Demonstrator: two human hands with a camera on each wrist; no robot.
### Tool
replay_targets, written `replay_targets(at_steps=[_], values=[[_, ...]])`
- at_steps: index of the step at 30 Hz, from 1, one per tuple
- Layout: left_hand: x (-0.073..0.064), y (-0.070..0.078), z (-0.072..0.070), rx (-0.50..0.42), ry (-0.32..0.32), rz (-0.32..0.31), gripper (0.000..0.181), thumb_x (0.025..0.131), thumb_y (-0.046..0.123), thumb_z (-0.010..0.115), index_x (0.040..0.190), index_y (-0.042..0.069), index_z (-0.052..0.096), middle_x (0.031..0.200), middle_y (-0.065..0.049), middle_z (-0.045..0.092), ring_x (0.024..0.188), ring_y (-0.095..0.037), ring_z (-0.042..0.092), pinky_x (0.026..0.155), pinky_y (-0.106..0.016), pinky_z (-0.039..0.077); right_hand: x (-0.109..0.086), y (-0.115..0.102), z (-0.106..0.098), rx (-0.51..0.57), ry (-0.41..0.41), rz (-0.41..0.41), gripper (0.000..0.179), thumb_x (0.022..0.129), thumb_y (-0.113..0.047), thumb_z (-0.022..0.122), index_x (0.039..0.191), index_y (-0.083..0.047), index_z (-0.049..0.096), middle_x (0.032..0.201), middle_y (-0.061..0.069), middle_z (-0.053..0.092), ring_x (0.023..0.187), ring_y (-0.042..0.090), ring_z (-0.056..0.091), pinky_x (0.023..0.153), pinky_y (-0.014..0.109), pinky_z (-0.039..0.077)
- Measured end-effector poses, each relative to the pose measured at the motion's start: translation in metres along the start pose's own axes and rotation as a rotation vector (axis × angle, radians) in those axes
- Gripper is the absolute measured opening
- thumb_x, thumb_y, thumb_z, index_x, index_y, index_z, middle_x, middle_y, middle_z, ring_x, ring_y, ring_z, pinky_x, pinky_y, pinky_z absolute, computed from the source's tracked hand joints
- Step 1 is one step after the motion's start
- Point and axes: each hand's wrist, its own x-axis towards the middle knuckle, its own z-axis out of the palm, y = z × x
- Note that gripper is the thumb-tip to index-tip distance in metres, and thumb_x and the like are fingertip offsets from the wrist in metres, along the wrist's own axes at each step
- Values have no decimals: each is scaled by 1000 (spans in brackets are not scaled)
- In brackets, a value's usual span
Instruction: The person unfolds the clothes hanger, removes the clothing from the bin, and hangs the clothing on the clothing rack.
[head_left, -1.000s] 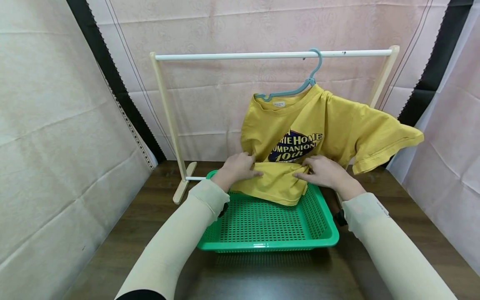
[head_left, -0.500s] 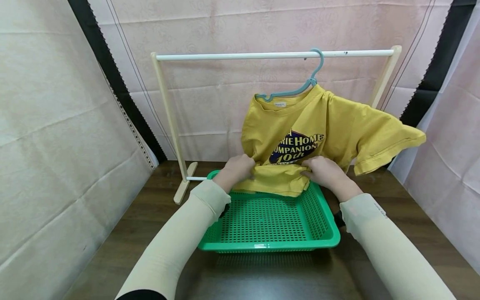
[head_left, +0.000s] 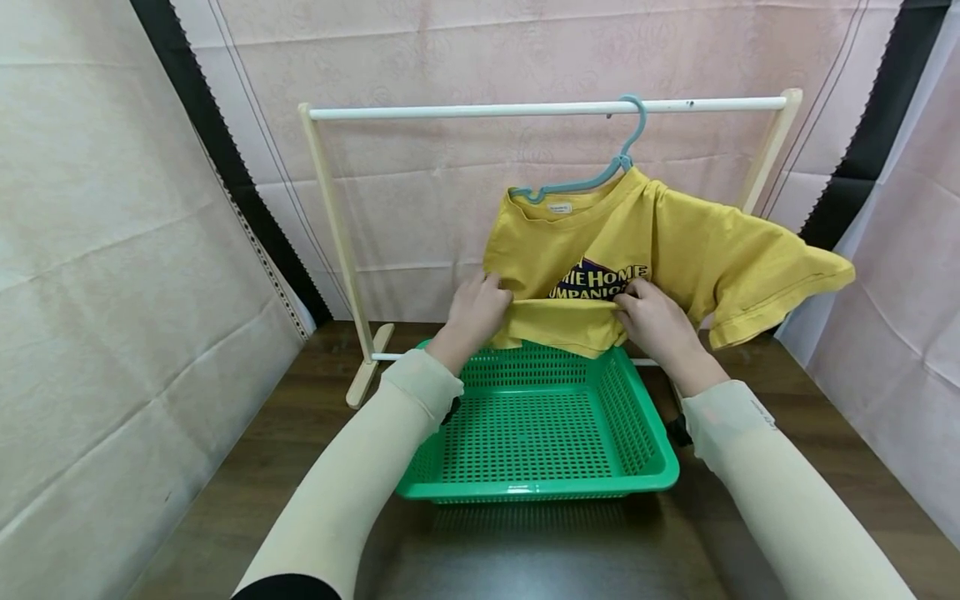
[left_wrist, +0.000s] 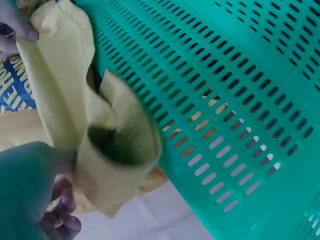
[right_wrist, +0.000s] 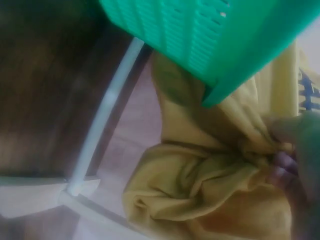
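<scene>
A yellow T-shirt with a dark blue print hangs askew from a light blue hanger hooked on the rack's top bar. Its lower part is folded up across the front. At the left side of that fold my left hand pinches the cloth, and my right hand pinches it at the right side, level with the print. In the left wrist view, thumb and fingers hold a curled edge of the shirt. Bunched yellow cloth lies at the fingers in the right wrist view. The shirt's right sleeve sticks out sideways.
A green perforated basket stands on the dark wooden table just below the shirt. The rack, with its white top bar and cream posts, stands behind it. Pale fabric walls surround the table.
Both hands have risen along the shirt, drawing the folded lower part upward. More of the basket's back wall shows below it, and the fold now covers the lower part of the print.
</scene>
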Motion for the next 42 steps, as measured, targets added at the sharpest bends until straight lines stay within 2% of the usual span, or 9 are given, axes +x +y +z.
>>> replay_targets(at_steps=[3,9,14,17,21,24,32,38,42], values=[[3,5,-3,-26,11,-33,16,100,8,61,106,17,74,109,-11,55,84,-25,57,67,-36,52,1,0,1,-13,31,9,12,88,5,69,100,4,72,97,18,57,83,33,58,67,45,52],[5,11,-3,-116,73,-63,16,103,7,54,99,11,69,98,-7,67,74,-26,65,61,-37,55,2,2,6,-63,145,-17,13,86,9,67,97,2,65,96,20,56,72,33,58,52,45,50],[8,14,-5,-180,112,-83,18,103,13,56,91,11,68,86,-7,69,69,-25,65,57,-37,53,6,5,5,-96,197,-6,10,90,9,61,96,1,63,97,22,54,69,34,57,50,47,49],[9,14,-6,-215,10,-68,20,103,17,57,88,12,69,82,-7,68,68,-23,64,58,-37,52,5,5,3,-89,64,82,13,90,7,61,99,1,67,101,23,55,71,36,59,53,49,50],[7,14,-5,-234,-191,-30,22,103,23,56,85,16,66,79,-4,63,68,-19,59,60,-35,48,0,5,-1,-89,-272,225,17,88,-1,61,102,-4,72,105,20,57,73,35,60,56,53,50],[3,13,-3,-233,-269,-1,27,103,25,55,79,17,63,73,-2,57,65,-17,53,58,-33,45,-3,6,-1,-83,-446,229,13,92,-11,61,94,-10,74,100,14,61,75,30,60,58,52,50],[-2,8,-2,-262,-300,3,30,101,30,61,74,17,61,69,-2,51,64,-17,51,56,-33,42,-7,5,1,22,-490,109,22,98,-14,60,114,-12,76,111,9,70,95,30,67,71,49,55],[-4,7,-4,-274,-324,28,30,101,31,61,75,17,64,69,-2,53,64,-17,53,56,-33,43,-6,4,3,108,-561,81,33,99,-4,51,126,-8,70,113,13,71,84,25,65,66,39,49],[-7,7,-6,-282,-338,45,25,102,32,59,82,19,68,73,0,58,66,-16,55,57,-33,45,-6,4,2,120,-541,73,33,99,-5,52,127,-8,69,111,14,71,87,28,67,71,44,53]])
